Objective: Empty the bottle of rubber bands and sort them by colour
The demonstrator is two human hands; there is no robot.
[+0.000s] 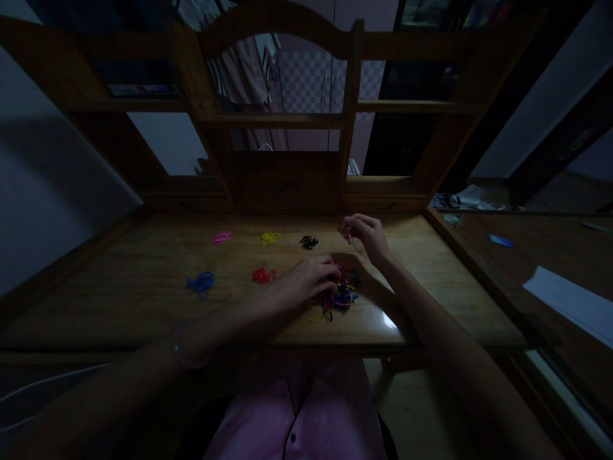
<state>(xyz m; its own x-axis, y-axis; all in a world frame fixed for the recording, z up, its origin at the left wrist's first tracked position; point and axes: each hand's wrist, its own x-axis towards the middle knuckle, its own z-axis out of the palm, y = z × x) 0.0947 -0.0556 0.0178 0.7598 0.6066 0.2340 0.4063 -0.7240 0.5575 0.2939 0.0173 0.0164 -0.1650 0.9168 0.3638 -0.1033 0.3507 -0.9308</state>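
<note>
My left hand (313, 276) reaches over a mixed pile of small coloured rubber bands (342, 297). Its bent fingers are apart and touch the pile's upper left; the hand hides part of it. Beyond the pile, my right hand (366, 233) hovers over the table with its fingers curled in; what they hold, if anything, is too small to make out. Left of the pile, bands lie in single-colour heaps: red (263, 275), black (309, 242), yellow (268, 238), pink (222, 237) and blue (200, 282).
The wooden table (143, 255) has a shelf frame (282, 121) along its back edge. To the right, a lower brown surface (498, 255) holds a white paper sheet (569, 297) and a small blue card (500, 241). The light is dim.
</note>
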